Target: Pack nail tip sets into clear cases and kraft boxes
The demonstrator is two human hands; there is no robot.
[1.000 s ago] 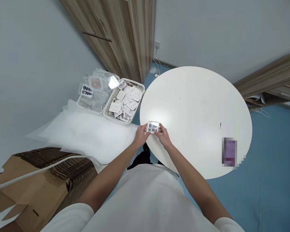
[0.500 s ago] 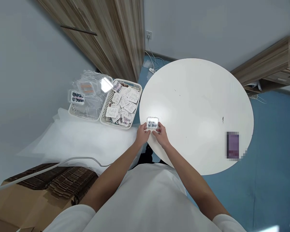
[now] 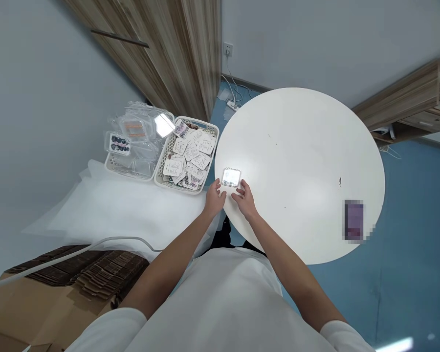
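Observation:
A small clear plastic case lies flat on the round white table near its left edge, glaring under the light. My left hand hovers just below and left of the case, fingers loosely apart, holding nothing. My right hand rests just below and right of it, fingers spread, also holding nothing. Neither hand touches the case.
Left of the table stand a white basket of printed cards and a basket of clear plastic cases on white foam sheeting. A cardboard box sits at lower left. A blurred purple object lies at the table's right edge.
Both hands held the clear case a second ago; they have set it down on the table and drawn back a little toward me.

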